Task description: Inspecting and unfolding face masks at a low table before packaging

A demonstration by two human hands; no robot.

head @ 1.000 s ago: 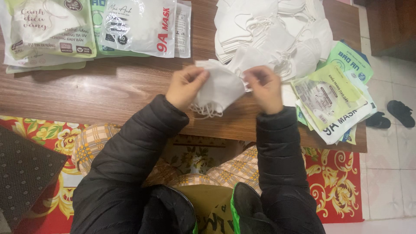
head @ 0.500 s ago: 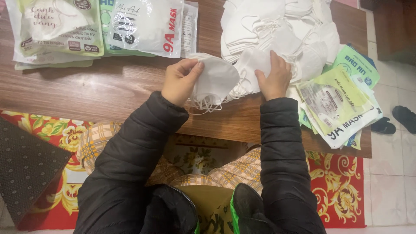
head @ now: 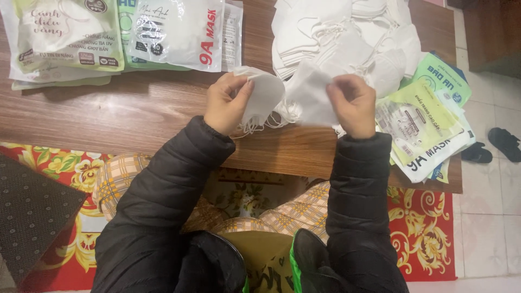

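We see two white face masks, one per hand: left hand [head: 227, 104] pinches a folded mask [head: 266, 95], right hand [head: 353, 103] grips a second mask [head: 310, 97] just beside it, both above the bench [head: 135, 114]. Loose mask pile [head: 347, 32] beyond the right hand; packaged mask bags [head: 173, 32] beyond the left; more bags [head: 423, 125] right of it.

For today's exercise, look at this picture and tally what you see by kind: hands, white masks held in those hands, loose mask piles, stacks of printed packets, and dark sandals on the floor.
Hands: 2, the left hand and the right hand
Held white masks: 2, a left mask and a right mask
Mask pile: 1
Packet stacks: 2, far-left stack and right-edge stack
Sandals: 2
Total: 9
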